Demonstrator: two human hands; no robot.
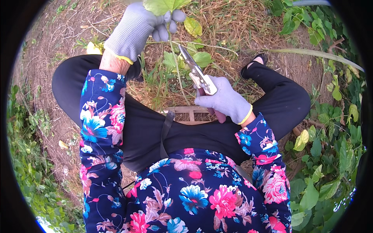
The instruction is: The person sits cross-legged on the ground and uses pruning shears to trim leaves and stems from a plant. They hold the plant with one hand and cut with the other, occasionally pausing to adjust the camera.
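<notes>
My left hand (140,27), in a grey knit glove with a yellow cuff, pinches a green leafy stem (176,62) near its broad leaf (166,5). From my fingers the thin stem hangs down toward my lap. My right hand (223,96), gloved alike, is closed around pruning shears (199,72) with a cream-white upper part and a reddish handle. Their metal blades point up and left, beside the stem; a gap shows between blades and stem. Whether the blades are parted cannot be made out.
Dry straw (227,23) and low weeds (172,59) cover the soil between my feet. A slatted wooden piece (191,112) lies under my lap. At right, a pale curved stalk (314,55) crosses the ground toward dense climbing leaves (329,163). More greenery (38,174) borders the left.
</notes>
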